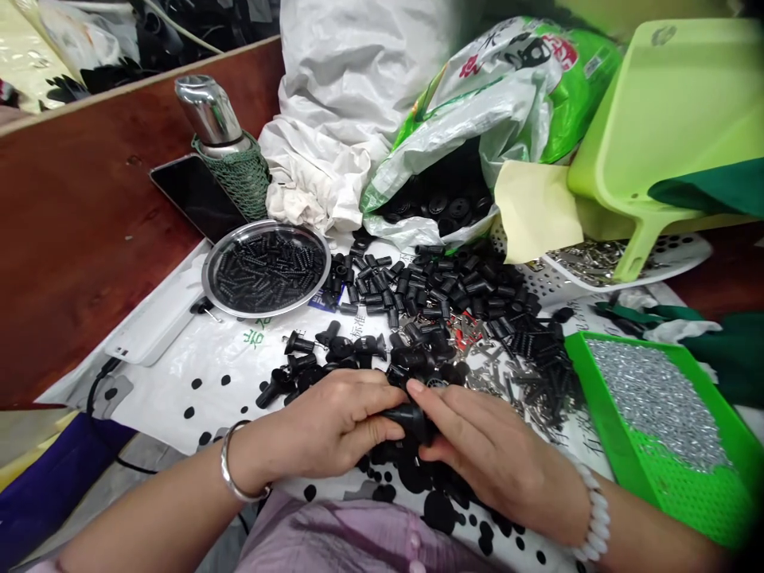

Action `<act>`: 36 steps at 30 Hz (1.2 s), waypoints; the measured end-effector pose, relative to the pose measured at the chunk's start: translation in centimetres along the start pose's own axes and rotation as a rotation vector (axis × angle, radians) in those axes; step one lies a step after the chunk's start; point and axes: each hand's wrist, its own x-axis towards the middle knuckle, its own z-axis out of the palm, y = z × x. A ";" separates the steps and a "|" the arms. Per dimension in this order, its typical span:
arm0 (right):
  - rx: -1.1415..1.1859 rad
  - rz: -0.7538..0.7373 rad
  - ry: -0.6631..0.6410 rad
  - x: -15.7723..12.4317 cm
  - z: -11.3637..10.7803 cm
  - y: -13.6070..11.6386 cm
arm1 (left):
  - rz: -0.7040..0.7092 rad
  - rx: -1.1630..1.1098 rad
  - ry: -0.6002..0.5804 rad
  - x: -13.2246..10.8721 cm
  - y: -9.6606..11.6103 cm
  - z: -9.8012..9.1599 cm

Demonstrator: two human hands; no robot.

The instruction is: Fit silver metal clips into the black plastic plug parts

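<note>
Between my two hands is a black plastic part [411,420] with a flared, round end. My left hand [349,414] pinches its narrower side between thumb and fingers. From the other side, my right hand [486,446] presses its fingers and thumb against the wide end. Similar black flared parts [298,362] lie scattered just beyond my left hand. Past both hands spreads a heap of short black cylinders [411,290], with small metal strips [493,374] and black springs [534,342] to its right. My fingers partly hide the held part.
At the left, a round metal dish [207,282] holds black springs, near a white power bank [158,326], a phone [194,191] and a flask [218,119]. An open bag [507,103] of black discs stands behind. Right are a green tray [609,450] and a green dustpan [674,111].
</note>
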 end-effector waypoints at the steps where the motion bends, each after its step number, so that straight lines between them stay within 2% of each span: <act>1: -0.006 0.001 0.010 0.1 0.0 0.0 | 0.000 0.010 0.017 0.0 0.0 0.1; 3: 0.056 0.071 0.044 0.2 0.1 -0.1 | 0.016 0.101 0.107 0.0 -0.2 0.5; 7: 0.411 0.380 0.100 0.7 0.9 -0.9 | 0.109 0.313 0.322 -0.4 -0.8 1.6; 9: 0.557 0.470 0.106 1.1 1.3 -1.3 | 0.132 0.333 0.353 -0.7 -1.2 1.9; 12: 0.648 0.483 0.080 1.4 1.2 -1.2 | 0.078 0.308 0.325 -1.3 -1.8 1.5; 14: 0.569 0.491 0.047 1.1 0.4 -0.4 | 0.011 0.316 0.314 -2.0 -2.3 0.7; 18: 0.105 0.625 0.020 -0.7 -2.2 3.3 | -0.117 0.431 0.324 -3.7 -3.7 -1.1; 23: -0.138 0.797 -0.023 -3.4 -4.5 7.8 | -0.209 0.490 0.390 -4.5 -5.0 -1.6; 26: -0.216 0.813 -0.103 -3.6 -4.6 8.8 | -0.205 0.488 0.394 -3.9 -5.2 -1.3; 31: -0.279 0.761 -0.234 -2.1 -3.4 9.0 | -0.239 0.487 0.370 -3.5 -5.7 -1.1; 36: -0.328 0.708 -0.287 -0.5 -2.6 9.5 | -0.286 0.455 0.371 -3.8 -5.7 -1.5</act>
